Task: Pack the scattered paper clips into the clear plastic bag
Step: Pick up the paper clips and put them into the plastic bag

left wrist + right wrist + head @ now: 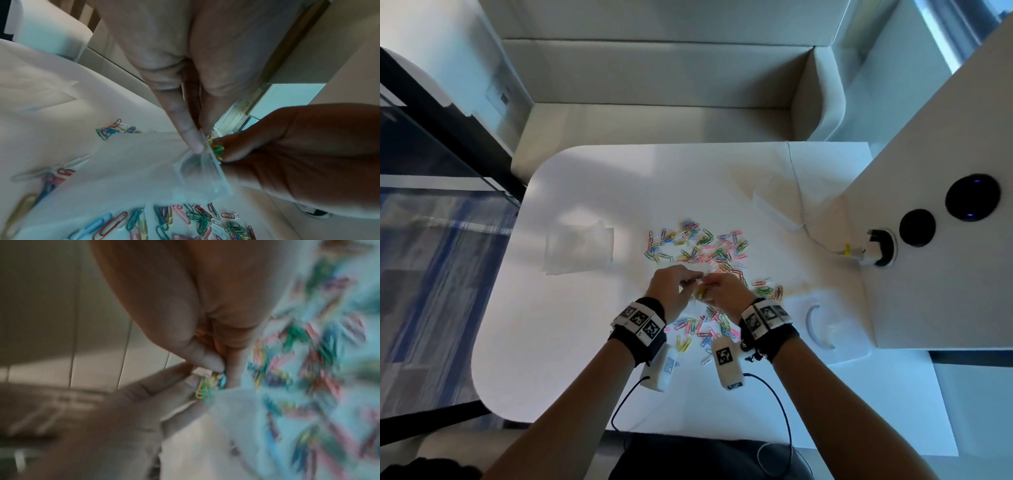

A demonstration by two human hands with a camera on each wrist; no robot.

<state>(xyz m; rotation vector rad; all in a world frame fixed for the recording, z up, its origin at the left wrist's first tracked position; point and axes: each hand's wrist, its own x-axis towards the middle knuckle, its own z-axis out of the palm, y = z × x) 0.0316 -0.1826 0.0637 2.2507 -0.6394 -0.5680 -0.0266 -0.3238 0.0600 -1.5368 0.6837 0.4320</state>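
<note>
Coloured paper clips [698, 246] lie scattered over the middle of the white table [592, 342], with more [705, 329] just in front of my wrists. My hands meet above them. My left hand [681, 286] pinches the rim of a small clear plastic bag [201, 175] between thumb and finger [195, 144]. My right hand [722, 287] pinches a small bunch of green and yellow clips [217, 147] right at the bag's mouth. In the right wrist view the bunch [207, 386] sits under my thumb tip [213, 363]. The rest of that view is blurred.
Flat clear bags [578, 246] lie on the table to the left. A clear plastic lid [822, 325] rests at the right, beside a white panel [928, 240] with sockets. A white cable [801, 205] and adapter [774, 212] lie behind the clips.
</note>
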